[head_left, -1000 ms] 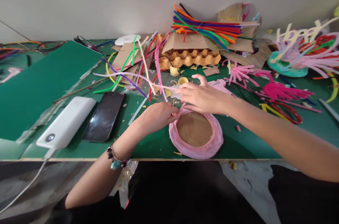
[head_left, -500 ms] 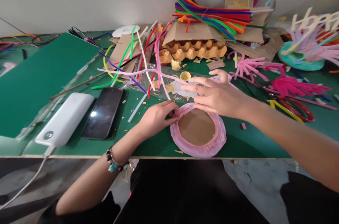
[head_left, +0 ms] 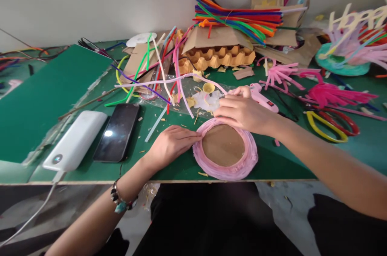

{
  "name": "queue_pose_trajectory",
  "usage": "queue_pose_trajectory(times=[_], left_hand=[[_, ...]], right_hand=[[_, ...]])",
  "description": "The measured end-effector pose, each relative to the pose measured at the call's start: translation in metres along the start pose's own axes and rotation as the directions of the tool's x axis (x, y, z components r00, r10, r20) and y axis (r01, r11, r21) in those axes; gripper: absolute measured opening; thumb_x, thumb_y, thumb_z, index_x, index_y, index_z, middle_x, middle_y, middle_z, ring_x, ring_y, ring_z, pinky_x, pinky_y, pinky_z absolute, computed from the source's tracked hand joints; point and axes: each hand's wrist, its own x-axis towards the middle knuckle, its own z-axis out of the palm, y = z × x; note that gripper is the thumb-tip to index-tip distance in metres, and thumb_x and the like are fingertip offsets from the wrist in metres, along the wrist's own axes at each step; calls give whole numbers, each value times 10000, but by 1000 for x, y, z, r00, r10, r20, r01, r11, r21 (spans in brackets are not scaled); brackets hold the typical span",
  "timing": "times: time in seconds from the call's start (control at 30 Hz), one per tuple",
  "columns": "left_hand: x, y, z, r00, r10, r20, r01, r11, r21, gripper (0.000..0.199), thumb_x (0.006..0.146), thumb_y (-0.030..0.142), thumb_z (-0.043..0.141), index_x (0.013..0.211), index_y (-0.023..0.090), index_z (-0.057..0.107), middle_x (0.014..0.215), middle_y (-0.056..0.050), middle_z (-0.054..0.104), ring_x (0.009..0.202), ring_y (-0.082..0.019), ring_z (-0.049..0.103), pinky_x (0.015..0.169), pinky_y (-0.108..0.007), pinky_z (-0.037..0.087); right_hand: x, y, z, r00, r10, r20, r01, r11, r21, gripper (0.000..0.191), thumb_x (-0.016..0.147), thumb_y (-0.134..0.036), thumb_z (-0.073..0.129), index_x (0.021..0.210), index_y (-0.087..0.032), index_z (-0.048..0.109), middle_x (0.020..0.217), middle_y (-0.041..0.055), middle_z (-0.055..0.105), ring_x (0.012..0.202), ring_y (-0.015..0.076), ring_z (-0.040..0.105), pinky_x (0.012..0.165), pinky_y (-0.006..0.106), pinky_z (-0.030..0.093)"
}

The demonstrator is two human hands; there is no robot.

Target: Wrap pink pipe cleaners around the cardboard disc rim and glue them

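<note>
A round piece with a pink, fuzzy pipe-cleaner rim (head_left: 248, 159) and a brown cardboard centre (head_left: 223, 145) lies flat at the table's front edge. At its upper left rim, my left hand (head_left: 173, 143) has its fingers pressed together on the pink edge. My right hand (head_left: 242, 113) curls over the upper right of the ring, its fingertips pinched on the end of a long pale pink pipe cleaner (head_left: 145, 83) that stretches left across the table. Just behind my right hand lies a pink glue gun (head_left: 263, 98).
A white power bank (head_left: 77, 139) and a black phone (head_left: 117, 133) lie at the left. Behind are an orange egg carton (head_left: 217, 57) and bundled pipe cleaners (head_left: 242, 18). Scissors (head_left: 325, 129) and pink pipe-cleaner shapes (head_left: 335, 94) are at the right.
My left hand's fingers have straightened and closed on the rim. My right hand has drawn in, its raised fingers now curled, and the long pipe cleaner's right part arches higher. More of the glue gun shows.
</note>
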Motion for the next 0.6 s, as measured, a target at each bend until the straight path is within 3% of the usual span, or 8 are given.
queue_pose_trajectory(times=[0.2, 0.6], left_hand=[[0, 2, -2, 996, 56, 68, -62, 994, 86, 251, 915, 173, 363, 1066, 146, 561, 1062, -34, 659, 894, -131, 628, 723, -274, 490], [3, 5, -4, 995, 59, 82, -69, 989, 130, 251, 913, 156, 357, 1065, 131, 555, 1050, -46, 656, 899, -144, 614, 735, -259, 505]], right_hand=[[-10, 2, 1, 997, 68, -21, -64, 986, 157, 247, 904, -300, 387, 774, -211, 576, 712, -35, 524, 699, 97, 452, 775, 329, 187], [2, 7, 9, 999, 36, -21, -32, 986, 161, 280, 900, -297, 400, 725, -191, 591, 684, -27, 502, 651, 93, 419, 724, 324, 188]])
